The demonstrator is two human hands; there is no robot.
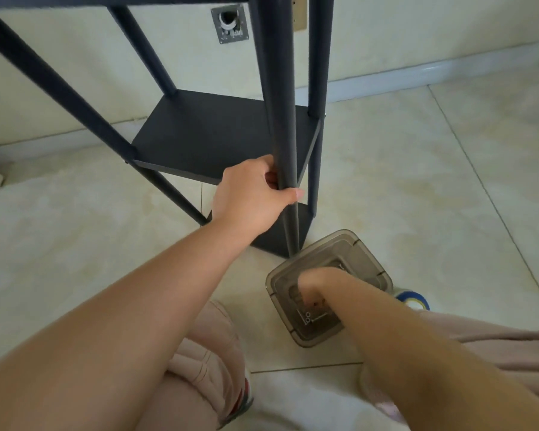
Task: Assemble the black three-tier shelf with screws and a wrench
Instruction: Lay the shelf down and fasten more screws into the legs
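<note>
Fingers and thumb of the left hand (255, 194) curl round the near front post (277, 98) of the black shelf (206, 135), gripping it just at the level of the middle board, with the thumb lying across the front of the post. The right hand (316, 289) reaches down into a smoky translucent plastic box (367, 259) on the floor; its fingers are bent downward inside the box, but whether they hold anything cannot be told, since the knuckles and wrist hide the fingertips. Small metal parts (308, 318) lie on the bottom of the box near that hand, too small to name surely. The shelf stands upright on the pale tiled floor (417, 169), close to a cream wall, its posts joined to the boards; the box sits just beside its near lower corner. A blue roll of tape (416, 301) peeks out behind the right forearm, touching the far side of the box. The person's knees in pink trousers (206, 353) fill the lower edge. A metal wall plate (230, 24) sits on the wall behind the shelf.
</note>
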